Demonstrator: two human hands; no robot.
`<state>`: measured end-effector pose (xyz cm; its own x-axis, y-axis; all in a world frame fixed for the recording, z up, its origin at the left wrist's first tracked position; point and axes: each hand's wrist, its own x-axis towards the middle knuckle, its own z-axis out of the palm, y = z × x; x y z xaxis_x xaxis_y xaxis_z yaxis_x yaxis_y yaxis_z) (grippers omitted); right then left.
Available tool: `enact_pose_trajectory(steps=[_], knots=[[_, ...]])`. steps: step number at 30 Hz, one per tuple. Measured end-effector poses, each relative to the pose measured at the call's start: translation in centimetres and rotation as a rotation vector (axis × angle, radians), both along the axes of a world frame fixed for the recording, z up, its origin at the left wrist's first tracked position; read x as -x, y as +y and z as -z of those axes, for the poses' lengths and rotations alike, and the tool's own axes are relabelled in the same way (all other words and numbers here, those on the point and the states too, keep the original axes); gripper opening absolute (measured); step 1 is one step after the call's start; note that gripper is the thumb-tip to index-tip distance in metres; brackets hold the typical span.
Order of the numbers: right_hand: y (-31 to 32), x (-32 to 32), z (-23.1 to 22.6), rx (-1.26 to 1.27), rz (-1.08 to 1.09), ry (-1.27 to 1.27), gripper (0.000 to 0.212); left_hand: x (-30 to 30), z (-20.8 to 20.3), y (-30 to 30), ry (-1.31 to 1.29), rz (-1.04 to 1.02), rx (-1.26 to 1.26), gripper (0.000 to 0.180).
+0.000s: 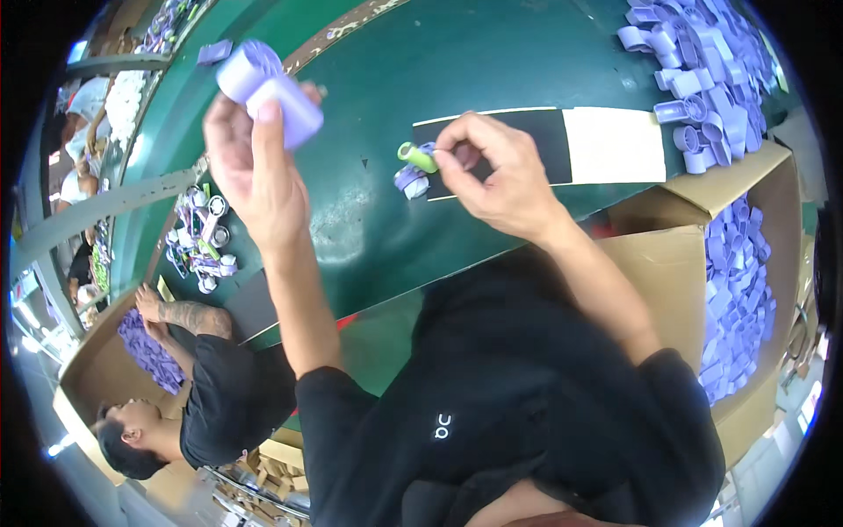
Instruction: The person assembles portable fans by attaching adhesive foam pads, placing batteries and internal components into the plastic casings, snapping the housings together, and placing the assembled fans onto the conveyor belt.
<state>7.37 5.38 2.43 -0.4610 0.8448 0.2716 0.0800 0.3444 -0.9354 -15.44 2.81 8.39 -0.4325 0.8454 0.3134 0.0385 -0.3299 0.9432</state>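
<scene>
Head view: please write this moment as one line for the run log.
left hand: holds lilac plastic part, raised | right hand: fingers pinch green piece over green table | cardboard box: lilac parts inside

You wear a black short-sleeved shirt (pixel 527 386), loose and softly creased across the chest. A small white mark (pixel 442 426) sits on its front, low in the view. The left sleeve (pixel 338 395) ends above the elbow with a plain hem; the right sleeve (pixel 672 378) ends likewise, wide at its opening. Below the sleeves your forearms are bare. Your left hand (pixel 255 167) and right hand (pixel 496 171) carry no gloves, rings or watch, and the fingers (pixel 268 119) have short, plain nails.
</scene>
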Motion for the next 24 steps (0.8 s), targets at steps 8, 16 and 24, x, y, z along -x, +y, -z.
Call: enact_pose_trajectory(steps=[8, 16, 24], knots=[[0.3, 0.2, -0.6, 0.005, 0.029, 0.005, 0.008, -2.0, 6.3, -6.3, -0.438, 0.062, 0.225, 0.040], [0.4, -0.7, -1.5, 0.044, 0.057, -0.182, 0.004, -4.9, 7.7, -6.6, -0.543, 0.076, 0.238, 0.042], [1.1, -2.3, -1.2, -0.252, 0.082, -0.506, 0.005, -5.7, 7.3, -6.6, -0.717, 0.128, 0.224, 0.050]])
